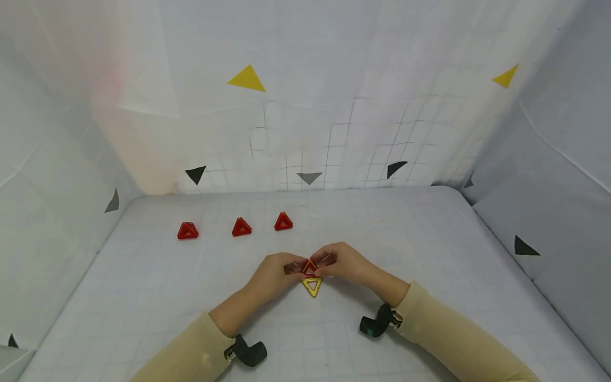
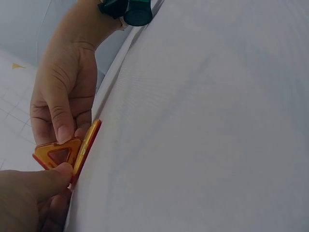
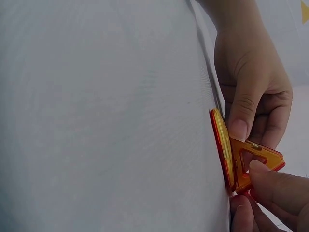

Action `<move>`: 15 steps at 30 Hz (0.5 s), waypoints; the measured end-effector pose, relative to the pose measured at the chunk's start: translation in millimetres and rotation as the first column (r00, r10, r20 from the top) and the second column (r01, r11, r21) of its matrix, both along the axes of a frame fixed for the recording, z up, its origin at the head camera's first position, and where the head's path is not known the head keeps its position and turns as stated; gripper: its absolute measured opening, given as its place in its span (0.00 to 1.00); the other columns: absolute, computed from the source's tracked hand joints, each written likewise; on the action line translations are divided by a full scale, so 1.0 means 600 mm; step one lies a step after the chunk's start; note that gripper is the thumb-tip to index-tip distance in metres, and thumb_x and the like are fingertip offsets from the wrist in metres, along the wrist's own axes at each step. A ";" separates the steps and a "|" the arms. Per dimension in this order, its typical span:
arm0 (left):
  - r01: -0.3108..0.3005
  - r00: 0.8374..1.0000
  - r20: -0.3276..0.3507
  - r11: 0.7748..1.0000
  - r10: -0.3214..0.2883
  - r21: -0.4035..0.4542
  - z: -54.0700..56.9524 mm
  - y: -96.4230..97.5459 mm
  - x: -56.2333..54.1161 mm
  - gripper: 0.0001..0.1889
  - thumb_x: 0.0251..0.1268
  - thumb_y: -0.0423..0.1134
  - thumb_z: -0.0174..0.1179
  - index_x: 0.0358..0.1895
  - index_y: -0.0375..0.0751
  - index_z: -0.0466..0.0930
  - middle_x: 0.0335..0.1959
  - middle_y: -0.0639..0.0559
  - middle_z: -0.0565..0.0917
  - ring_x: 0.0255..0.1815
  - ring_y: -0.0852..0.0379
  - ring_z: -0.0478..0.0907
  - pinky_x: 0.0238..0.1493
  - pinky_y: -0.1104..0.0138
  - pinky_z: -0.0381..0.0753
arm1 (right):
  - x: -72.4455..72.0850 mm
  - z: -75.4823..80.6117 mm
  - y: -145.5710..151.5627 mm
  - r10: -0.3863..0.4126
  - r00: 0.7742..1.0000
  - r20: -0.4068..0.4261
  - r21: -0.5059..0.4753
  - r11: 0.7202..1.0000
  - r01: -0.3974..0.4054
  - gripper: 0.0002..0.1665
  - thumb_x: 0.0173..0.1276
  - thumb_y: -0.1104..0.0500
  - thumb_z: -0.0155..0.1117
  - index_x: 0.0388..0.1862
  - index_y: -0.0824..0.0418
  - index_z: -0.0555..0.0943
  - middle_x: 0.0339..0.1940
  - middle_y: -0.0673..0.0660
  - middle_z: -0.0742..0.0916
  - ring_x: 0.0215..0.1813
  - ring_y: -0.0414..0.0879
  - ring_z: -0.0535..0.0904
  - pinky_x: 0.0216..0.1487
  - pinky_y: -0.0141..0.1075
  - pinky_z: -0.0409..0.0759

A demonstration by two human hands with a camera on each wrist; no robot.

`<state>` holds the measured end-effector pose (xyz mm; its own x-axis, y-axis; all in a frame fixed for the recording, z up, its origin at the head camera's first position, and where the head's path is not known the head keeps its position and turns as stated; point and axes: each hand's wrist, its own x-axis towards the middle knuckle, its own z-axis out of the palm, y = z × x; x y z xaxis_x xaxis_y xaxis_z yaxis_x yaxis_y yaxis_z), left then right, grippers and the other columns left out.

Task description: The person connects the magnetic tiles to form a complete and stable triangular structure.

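Note:
Between the two hands, in the middle of the table, are triangular frame tiles with hollow centres. One red-and-yellow triangle tile point(image 1: 310, 275) stands raised at an angle, joined along its lower edge to a yellow triangle tile point(image 1: 312, 280) lying flat on the table. My left hand point(image 1: 273, 273) pinches the raised tile at its left side. From the other side my right hand point(image 1: 347, 263) pinches the same tile. Both wrist views show the raised tile point(image 2: 44, 152) looking orange, thumbs against its face, and the flat tile point(image 3: 222, 150) nearly edge-on. Some fingertips are hidden behind the raised tile.
Three red triangular pieces stand farther back: a left one point(image 1: 188, 231), a middle one point(image 1: 242, 227) and a right one point(image 1: 284, 221). The left one looks like a pyramid. A white gridded cloth covers the table point(image 1: 406, 228); white walls rise at the back and sides.

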<state>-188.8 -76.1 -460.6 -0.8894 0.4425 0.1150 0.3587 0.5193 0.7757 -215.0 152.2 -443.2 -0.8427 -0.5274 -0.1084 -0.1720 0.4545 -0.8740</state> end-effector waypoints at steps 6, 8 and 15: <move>0.008 1.000 0.007 1.000 -0.008 0.025 -0.001 -0.001 0.001 0.17 0.61 0.35 0.71 0.54 0.40 0.85 0.43 0.55 0.88 0.41 0.64 0.84 0.45 0.70 0.82 | 0.000 0.001 0.000 0.005 1.000 -0.016 0.006 1.000 -0.005 0.18 0.60 0.66 0.75 0.50 0.64 0.85 0.44 0.54 0.89 0.43 0.44 0.85 0.45 0.35 0.83; 0.013 1.000 0.015 0.999 -0.014 0.038 -0.002 -0.002 0.001 0.17 0.61 0.35 0.71 0.54 0.40 0.85 0.42 0.55 0.88 0.41 0.64 0.84 0.45 0.71 0.82 | -0.001 0.000 0.000 0.009 1.000 -0.015 0.006 1.000 -0.009 0.18 0.61 0.66 0.75 0.50 0.64 0.85 0.44 0.54 0.89 0.43 0.44 0.85 0.45 0.36 0.83; 0.024 0.998 0.053 0.999 -0.026 0.041 0.001 -0.003 0.003 0.20 0.60 0.37 0.72 0.56 0.39 0.83 0.43 0.54 0.87 0.42 0.63 0.83 0.45 0.70 0.82 | -0.002 -0.002 0.002 0.016 1.000 -0.001 -0.001 1.000 -0.016 0.19 0.61 0.66 0.75 0.51 0.64 0.85 0.46 0.54 0.89 0.45 0.44 0.85 0.45 0.35 0.83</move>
